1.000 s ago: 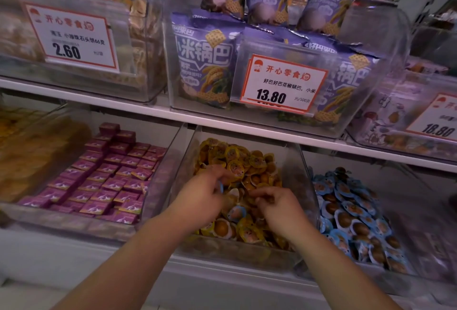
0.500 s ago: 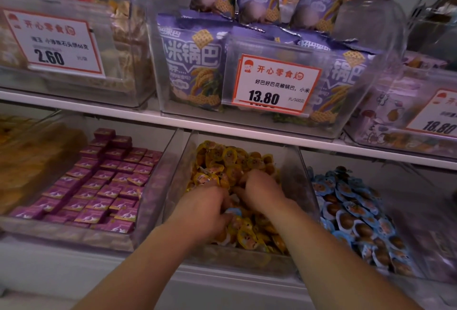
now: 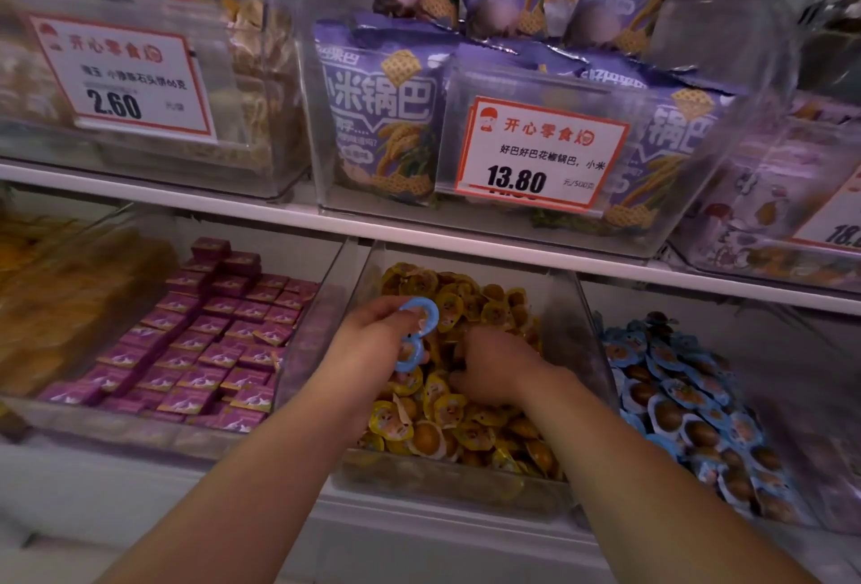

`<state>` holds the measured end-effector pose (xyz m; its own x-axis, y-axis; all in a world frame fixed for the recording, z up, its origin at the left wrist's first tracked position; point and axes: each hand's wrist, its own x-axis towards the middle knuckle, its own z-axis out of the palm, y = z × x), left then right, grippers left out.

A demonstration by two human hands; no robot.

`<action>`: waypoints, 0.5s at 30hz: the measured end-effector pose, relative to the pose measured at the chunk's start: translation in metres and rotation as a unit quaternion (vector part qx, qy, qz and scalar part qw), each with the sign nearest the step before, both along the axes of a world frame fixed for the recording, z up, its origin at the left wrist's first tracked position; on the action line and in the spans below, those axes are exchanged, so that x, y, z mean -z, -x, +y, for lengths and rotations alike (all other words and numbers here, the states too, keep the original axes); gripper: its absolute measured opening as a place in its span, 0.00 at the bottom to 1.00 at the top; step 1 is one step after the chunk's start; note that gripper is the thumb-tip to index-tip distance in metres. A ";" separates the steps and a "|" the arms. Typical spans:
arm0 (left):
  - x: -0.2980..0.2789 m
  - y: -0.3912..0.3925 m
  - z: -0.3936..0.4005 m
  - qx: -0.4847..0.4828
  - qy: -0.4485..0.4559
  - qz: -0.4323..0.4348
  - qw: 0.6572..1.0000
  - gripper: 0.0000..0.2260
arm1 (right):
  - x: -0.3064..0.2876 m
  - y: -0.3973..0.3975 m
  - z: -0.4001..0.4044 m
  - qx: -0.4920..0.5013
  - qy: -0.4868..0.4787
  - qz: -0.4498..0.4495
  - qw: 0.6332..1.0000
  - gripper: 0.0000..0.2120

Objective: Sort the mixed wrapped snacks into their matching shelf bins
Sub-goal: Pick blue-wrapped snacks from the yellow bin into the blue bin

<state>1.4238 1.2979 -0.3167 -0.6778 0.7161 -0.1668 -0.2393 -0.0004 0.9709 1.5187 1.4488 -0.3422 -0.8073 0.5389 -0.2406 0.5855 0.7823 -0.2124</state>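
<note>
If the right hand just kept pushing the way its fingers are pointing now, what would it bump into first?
Probably the yellow-wrapped snacks piled in the clear middle bin. The right hand is curled low over that pile, fingers aimed forward and down into it. Whether they already touch the wrappers is hard to tell.

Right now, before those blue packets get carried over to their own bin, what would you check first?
1. Left hand holds the blue-wrapped snacks: ok, fingers curled round them.
2. Packets are lifted above the yellow-wrapped snacks: ok.
3. Blue bin on the right holds matching blue wrappers: ok.
4. Right hand out of the path: not ok, it rests in the yellow bin between hand and blue bin.
5. More blue strays buried in the yellow pile: cannot tell.
</note>
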 end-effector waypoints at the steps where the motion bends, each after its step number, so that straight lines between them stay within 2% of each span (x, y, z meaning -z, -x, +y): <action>1: -0.001 0.000 -0.001 0.005 -0.013 -0.031 0.999 0.07 | 0.000 -0.001 -0.001 -0.004 0.005 0.000 1.000 0.14; 3: -0.004 0.001 -0.002 0.009 -0.033 -0.070 0.997 0.08 | -0.001 -0.003 -0.002 -0.014 0.000 -0.012 1.000 0.15; 6: -0.007 0.000 -0.002 0.014 -0.043 -0.082 0.996 0.08 | -0.002 -0.005 -0.002 -0.028 0.008 -0.037 0.999 0.13; 10: -0.007 -0.001 -0.001 0.009 -0.044 -0.085 0.995 0.08 | -0.005 -0.011 0.000 -0.011 0.079 -0.049 0.996 0.30; 12: -0.005 -0.001 0.000 0.005 -0.040 -0.076 0.996 0.07 | -0.005 -0.012 0.001 -0.001 0.098 -0.049 0.994 0.35; 15: -0.001 0.001 0.002 -0.002 -0.034 -0.059 0.998 0.06 | -0.006 -0.012 0.001 0.005 0.113 -0.048 0.992 0.27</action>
